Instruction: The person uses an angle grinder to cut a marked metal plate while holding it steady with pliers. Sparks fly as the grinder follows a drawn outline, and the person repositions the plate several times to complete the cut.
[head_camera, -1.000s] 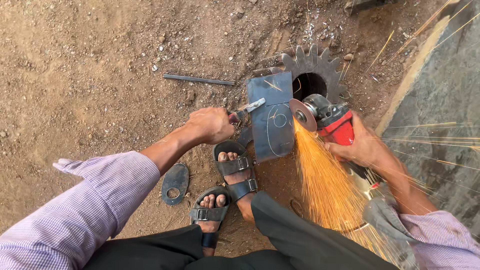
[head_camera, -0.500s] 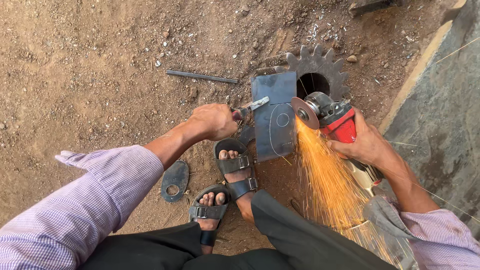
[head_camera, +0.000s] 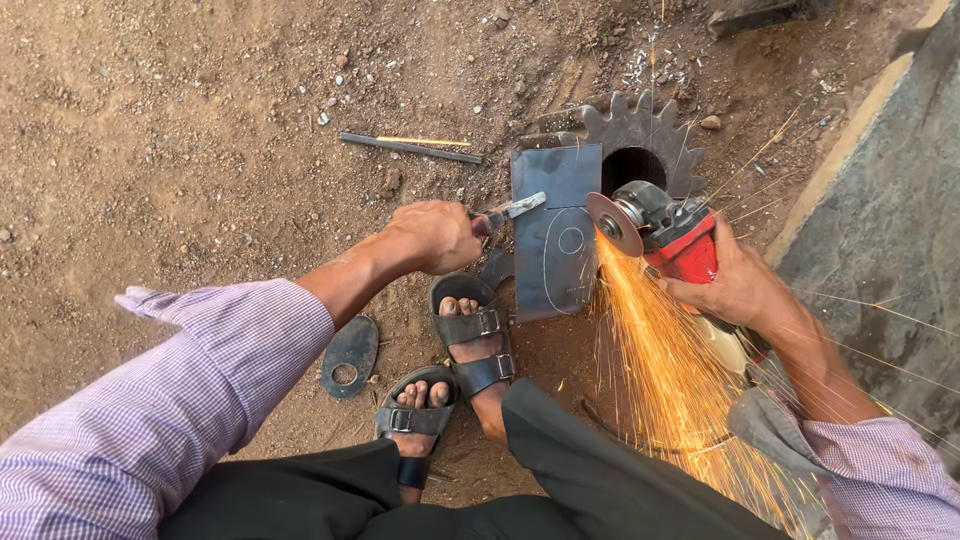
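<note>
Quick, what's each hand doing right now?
Left hand: closed on pliers gripping the plate.
Right hand: closed on the grinder.

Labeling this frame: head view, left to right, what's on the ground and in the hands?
Flat oval plate with a hole → left hand on pliers → marked steel plate → grinder disc → right hand.

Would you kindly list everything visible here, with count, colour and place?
Steel plate: one, grey, upright at centre, oval scribed on it.
Angle grinder: one, red body, disc at the plate's right edge, throwing orange sparks.
Pliers: one, grey jaws, gripping the plate's left edge.
Toothed gear: one, dark, behind the plate.
Metal rod: one, dark, on the dirt.
Oval metal piece: one, dark, near the feet.
Sandals: two, black.
Left hand: holds pliers.
Right hand: holds grinder.
</note>
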